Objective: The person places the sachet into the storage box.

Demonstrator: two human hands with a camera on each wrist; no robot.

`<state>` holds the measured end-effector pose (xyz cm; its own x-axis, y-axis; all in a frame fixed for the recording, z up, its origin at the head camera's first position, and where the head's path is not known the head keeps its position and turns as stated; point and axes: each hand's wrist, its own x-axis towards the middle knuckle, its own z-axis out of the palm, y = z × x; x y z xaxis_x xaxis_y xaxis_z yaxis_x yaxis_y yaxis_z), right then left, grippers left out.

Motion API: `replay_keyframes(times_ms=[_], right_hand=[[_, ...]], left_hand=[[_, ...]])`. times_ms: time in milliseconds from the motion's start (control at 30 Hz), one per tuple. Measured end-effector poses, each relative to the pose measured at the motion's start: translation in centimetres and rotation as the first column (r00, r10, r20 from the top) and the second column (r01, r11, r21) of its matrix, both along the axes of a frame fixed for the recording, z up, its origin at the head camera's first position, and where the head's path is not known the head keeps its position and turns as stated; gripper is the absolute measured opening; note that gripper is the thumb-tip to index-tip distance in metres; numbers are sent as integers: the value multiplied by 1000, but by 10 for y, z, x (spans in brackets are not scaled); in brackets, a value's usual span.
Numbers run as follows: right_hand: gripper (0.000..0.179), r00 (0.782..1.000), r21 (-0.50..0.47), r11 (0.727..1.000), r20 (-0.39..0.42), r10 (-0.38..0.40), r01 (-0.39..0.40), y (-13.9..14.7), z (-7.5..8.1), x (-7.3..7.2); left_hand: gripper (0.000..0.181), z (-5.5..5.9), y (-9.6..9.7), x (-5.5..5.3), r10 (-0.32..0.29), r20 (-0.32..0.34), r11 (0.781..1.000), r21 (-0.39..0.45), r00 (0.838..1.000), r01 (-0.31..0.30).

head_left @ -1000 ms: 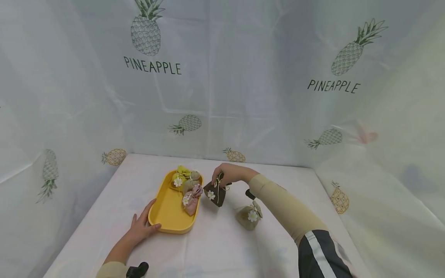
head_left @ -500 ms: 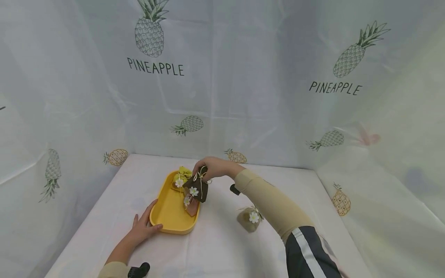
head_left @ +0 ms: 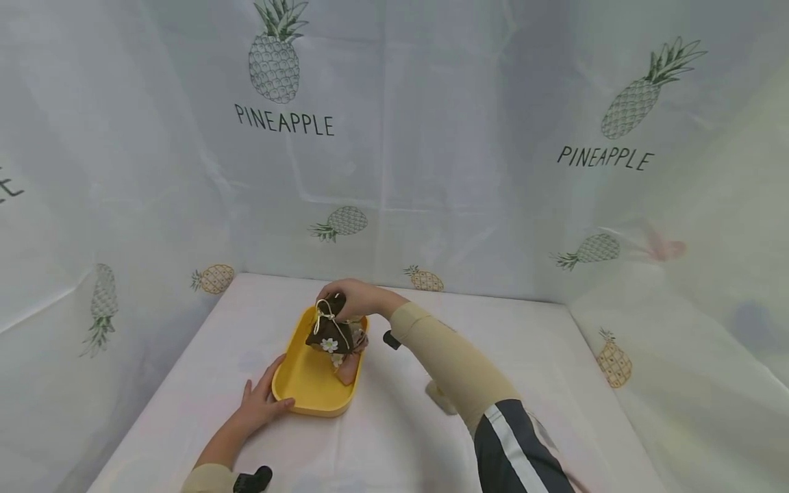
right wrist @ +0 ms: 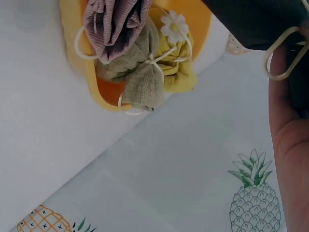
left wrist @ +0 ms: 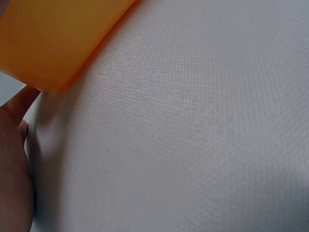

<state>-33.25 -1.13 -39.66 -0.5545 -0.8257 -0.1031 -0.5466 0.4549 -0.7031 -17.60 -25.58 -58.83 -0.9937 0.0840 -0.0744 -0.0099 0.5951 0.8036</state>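
My right hand [head_left: 350,299] pinches a dark brown drawstring pouch [head_left: 329,332] by its gathered neck, above the far part of a yellow tray [head_left: 308,383]. A white flower and a pale cord mark this pouch. Inside the tray lie a pink pouch [right wrist: 116,29], a grey-green pouch [right wrist: 140,72] and a yellow pouch [right wrist: 178,72], plainest in the right wrist view. My left hand [head_left: 259,405] rests against the tray's near left corner, its thumb and fingers spread along the outer wall. In the left wrist view only part of that hand shows, beside the tray's side.
An olive-grey pouch [head_left: 440,398] lies on the white table [head_left: 394,438] to the right, mostly hidden under my right forearm. A pineapple-printed curtain [head_left: 444,137] hangs behind and along the sides of the table.
My right hand has carried the brown pouch leftward from beside the tray to over it. The forearm now covers most of the olive-grey pouch. My left hand stays at the tray.
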Motion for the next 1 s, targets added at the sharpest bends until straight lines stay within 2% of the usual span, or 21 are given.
replay_keyframes(times_ms=[133, 467, 667, 1000], right_hand=[[41, 1000, -5, 1000, 7, 5, -5, -6, -6, -4], [33, 1000, -32, 999, -25, 10, -11, -30, -11, -11], [30, 998, 1, 998, -33, 60, -60, -40, -22, -15], [33, 992, 131, 989, -105, 76, -62, -52, -37, -13]], left_hand=[[101, 0, 2, 0, 3, 22, 1000, -10, 1000, -3], [100, 1, 2, -1, 9, 1, 1000, -6, 1000, -9], [98, 1, 1, -2, 4, -10, 1000, -7, 1000, -4], [96, 0, 0, 0, 1, -39, 1000, 1, 999, -1]])
